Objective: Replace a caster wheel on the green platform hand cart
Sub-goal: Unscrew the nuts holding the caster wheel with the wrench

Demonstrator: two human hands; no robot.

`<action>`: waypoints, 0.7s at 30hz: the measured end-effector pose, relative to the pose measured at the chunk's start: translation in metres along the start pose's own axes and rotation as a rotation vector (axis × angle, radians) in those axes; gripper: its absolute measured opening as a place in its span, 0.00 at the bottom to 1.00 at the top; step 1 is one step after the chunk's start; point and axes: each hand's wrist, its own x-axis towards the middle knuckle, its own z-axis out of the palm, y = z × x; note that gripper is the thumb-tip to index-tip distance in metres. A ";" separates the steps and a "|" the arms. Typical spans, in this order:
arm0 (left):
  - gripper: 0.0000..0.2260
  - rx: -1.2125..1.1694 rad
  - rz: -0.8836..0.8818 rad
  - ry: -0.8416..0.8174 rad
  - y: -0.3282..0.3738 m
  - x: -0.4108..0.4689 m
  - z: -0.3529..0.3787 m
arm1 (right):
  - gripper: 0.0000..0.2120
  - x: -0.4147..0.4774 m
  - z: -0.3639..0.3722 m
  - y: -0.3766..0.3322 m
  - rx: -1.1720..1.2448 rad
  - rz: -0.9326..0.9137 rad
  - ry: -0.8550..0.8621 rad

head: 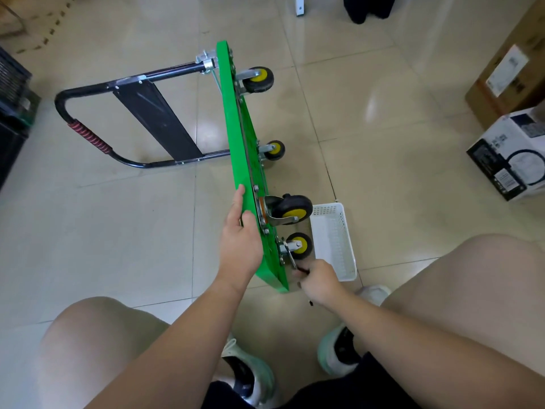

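Green cart (236, 137) on glossy beige tile floor (118, 231)

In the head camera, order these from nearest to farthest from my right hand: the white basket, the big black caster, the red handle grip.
From the right hand, gripping a wrench:
1. White basket, beside it on the floor.
2. Big black caster, above it on the cart underside.
3. Red handle grip, far left across the cart.
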 end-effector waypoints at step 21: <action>0.25 -0.028 -0.002 0.000 0.003 -0.002 -0.002 | 0.06 -0.021 0.005 -0.046 0.454 0.021 -0.096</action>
